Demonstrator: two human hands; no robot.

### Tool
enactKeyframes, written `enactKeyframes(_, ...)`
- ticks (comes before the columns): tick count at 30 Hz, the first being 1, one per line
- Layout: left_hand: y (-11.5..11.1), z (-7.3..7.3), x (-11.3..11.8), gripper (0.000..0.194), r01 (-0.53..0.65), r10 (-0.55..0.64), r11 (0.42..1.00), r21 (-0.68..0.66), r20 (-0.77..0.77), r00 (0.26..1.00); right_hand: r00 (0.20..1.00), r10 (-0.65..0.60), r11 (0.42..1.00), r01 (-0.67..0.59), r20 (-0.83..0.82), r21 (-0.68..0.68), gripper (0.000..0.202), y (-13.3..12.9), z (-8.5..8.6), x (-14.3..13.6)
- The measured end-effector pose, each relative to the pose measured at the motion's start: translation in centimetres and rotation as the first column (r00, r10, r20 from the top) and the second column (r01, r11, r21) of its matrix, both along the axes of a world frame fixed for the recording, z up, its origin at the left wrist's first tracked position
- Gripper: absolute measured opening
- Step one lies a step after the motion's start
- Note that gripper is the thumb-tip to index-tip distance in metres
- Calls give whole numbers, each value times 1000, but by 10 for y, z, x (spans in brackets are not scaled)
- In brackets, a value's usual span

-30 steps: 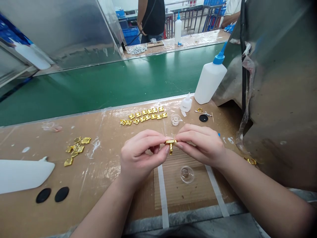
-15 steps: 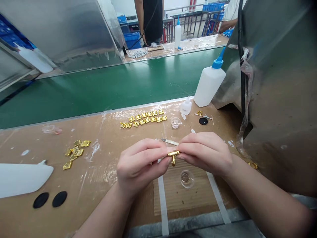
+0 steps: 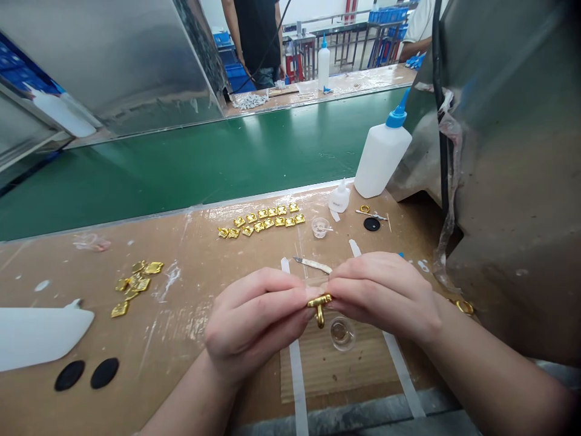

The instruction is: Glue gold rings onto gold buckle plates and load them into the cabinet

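Between my fingertips is a small shiny gold metal piece (image 3: 320, 303), a flat bar with a rounded loop hanging under it. My left hand (image 3: 261, 315) pinches its left end, and my right hand (image 3: 384, 297) pinches the right end. Just beyond my fingers lies a craft knife (image 3: 313, 264) with a pale handle. Below the gold piece, a small clear cup (image 3: 342, 334) stands on a taped cardboard pad (image 3: 338, 381). Farther back, several gold pieces (image 3: 269, 221) lie in two rows, and a loose heap of gold pieces (image 3: 136, 281) is at the left.
A large white bottle (image 3: 382, 158) with a blue nozzle and a small dropper bottle (image 3: 339, 198) stand at the back right. Black discs (image 3: 104, 372) and a white bottle (image 3: 43, 336) lie at left. Metal panels flank a green belt (image 3: 204, 160); a person (image 3: 258, 36) stands beyond.
Both hands and the gold piece sit slightly lower in view, still gripped at both ends. The person beyond the belt has shifted left. The camera view has moved slightly.
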State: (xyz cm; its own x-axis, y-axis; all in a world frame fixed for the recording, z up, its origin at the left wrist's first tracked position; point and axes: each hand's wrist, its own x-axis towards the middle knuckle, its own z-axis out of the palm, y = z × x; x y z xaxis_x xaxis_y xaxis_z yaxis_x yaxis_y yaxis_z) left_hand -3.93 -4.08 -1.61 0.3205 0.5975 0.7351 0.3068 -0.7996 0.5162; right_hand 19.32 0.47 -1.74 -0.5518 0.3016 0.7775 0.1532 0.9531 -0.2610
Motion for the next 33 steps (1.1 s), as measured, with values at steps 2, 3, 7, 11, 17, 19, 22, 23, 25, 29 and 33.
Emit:
enactKeyframes(2,-1,3,1,29,-1,1,1000,11,4,1000,1000,-2,1000,2,0,-12,12,-3,3,0)
enactKeyframes(3,-1,4,2,26,2,-2,1000,18,5,1000,1000,-1,1000,1,1,-19,14,-4,4,0)
enactKeyframes(7,0,10,6,15,25,-25,999,46,-2,1000,1000,-7,999,7,1,-33,18,-8,4,-3)
enactKeyframes(11,-1,11,10,10,-6,6,998,61,7,1000,992,-80,997,82,-93,13,13,-12,-3,-10)
enactKeyframes(17,-3,4,16,7,-103,99,993,65,67,993,989,-100,995,97,-109,-31,8,-16,-5,-15)
enactKeyframes(19,-3,3,17,8,-104,99,993,64,73,992,990,-99,995,97,-102,-25,7,-16,-3,-15)
enactKeyframes(22,-3,3,16,9,-95,90,993,74,77,993,991,-100,995,98,-89,-25,7,-16,-2,-14)
enactKeyframes(23,-3,3,16,9,-97,91,992,76,79,993,992,-98,995,96,-82,-31,6,-17,-2,-14)
enactKeyframes(25,-2,3,15,9,-100,94,992,80,76,993,993,-96,995,94,-62,-46,5,-17,-1,-13)
enactKeyframes(29,-1,3,15,10,-81,75,992,99,66,995,994,-98,995,96,-45,-39,7,-17,0,-13)
enactKeyframes(33,0,3,18,13,-76,66,990,116,83,994,994,-101,995,99,-44,-30,7,-18,0,-12)
